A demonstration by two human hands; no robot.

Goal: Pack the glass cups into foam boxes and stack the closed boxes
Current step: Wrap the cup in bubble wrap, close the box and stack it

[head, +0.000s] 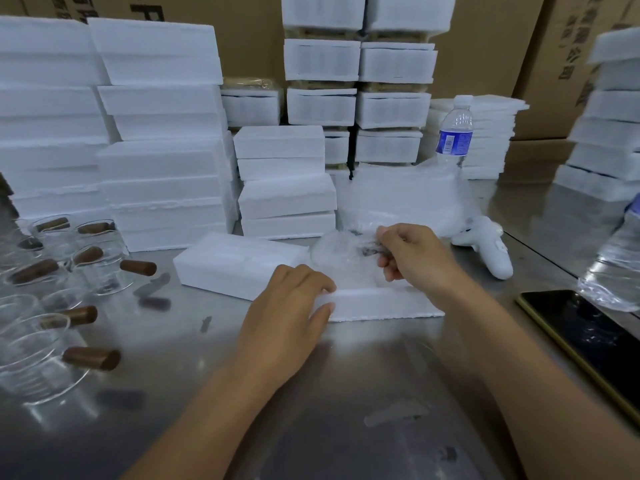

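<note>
Cup: cup in bubble film, over the open box, mid-table.
Handling: judged light, brittle and slippery under the film; hold it by the body, not the handle.
Right hand: pinches the cup from above.
Left hand: grips the box's left end.
Box: soft foam, dents if squeezed.
Around: lid just left of the box; loose cups at left edge; stacks behind; phone at right edge.
Obstruction: wrap pile close behind the box.

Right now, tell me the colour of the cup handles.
Cup handles: dark brown, head view.
</note>
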